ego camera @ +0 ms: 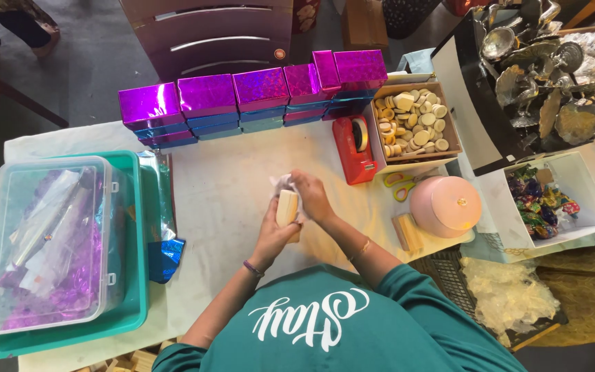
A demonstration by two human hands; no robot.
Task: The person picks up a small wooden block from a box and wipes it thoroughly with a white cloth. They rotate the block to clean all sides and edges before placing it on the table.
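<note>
Left hand (272, 234) is gripping a pale wooden block (286, 207) upright, long axis vertical, left of the red tape dispenser (353, 149); right hand (312, 196) is pinching clear wrap (282, 183) at its top

Cloth-covered counter (235, 200) crowded with packing goods

A row of shiny purple boxes (242, 93) lines the far edge; a teal tray (136, 303) bearing a clear tub sits at left. At right lie a red tape dispenser (354, 150), a cardboard box of pale discs (413, 122), yellow-handled scissors (399, 184), a pink round tin (445, 205) and a white box of wrapped sweets (556, 200).
</note>
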